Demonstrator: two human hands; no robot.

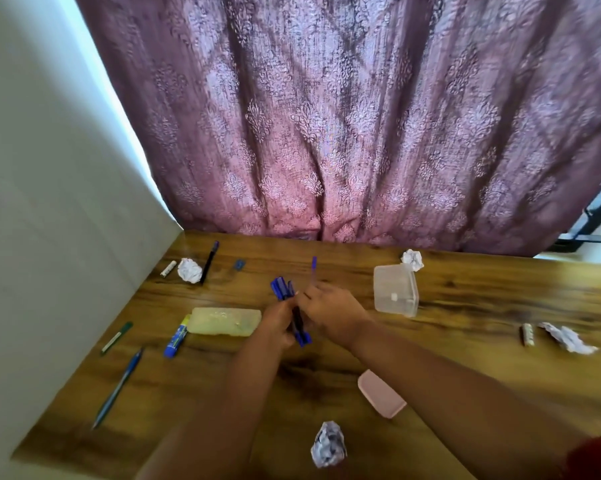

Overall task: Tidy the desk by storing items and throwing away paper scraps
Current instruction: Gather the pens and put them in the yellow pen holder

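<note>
Over the middle of the wooden desk (465, 358) my left hand (278, 323) grips a bundle of blue pens (285, 289). My right hand (330, 311) pinches one more blue pen (314, 266), its cap pointing away from me, right beside the bundle. A clear plastic box (394, 294) stands open to the right of my hands, and its pink lid (380, 393) lies nearer to me. Crumpled paper balls lie at the front (328, 445), far left (190, 270), behind the box (412, 259) and far right (569, 337).
A yellowish pencil case (226, 321) and a blue glue stick (177, 339) lie left of my hands. A blue pen (119, 388), a green pen (116, 337), a dark pen (209, 261), a small blue sharpener (238, 265) and two small white sticks (168, 268) (527, 334) are scattered. A white wall borders the left, a purple curtain the back.
</note>
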